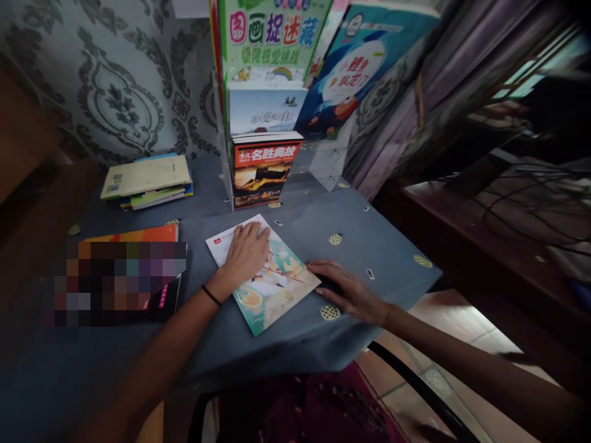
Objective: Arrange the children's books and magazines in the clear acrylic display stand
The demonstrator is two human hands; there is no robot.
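Observation:
A thin paperback book [281, 292] lies closed and at a slant on the table, its white-and-green cover showing an illustrated figure. My left hand [249, 249], with a black band at the wrist, rests flat on the upper part of this cover. At the book's right corner is my right hand [348, 292], its fingertips and thumb spread apart and touching the edge. A dark area shows between that thumb and the fingers; I cannot make out whether it is shadow or an object.
A clear display rack [226, 154] behind holds upright books, among them a red-topped one [265, 172] and a blue one [355, 74]. Left of it lies a stack of books [148, 178]. A partly blurred-out orange book [133, 234] lies nearer on the blue tablecloth [314, 203]. A curved black bar [415, 387] stands low right.

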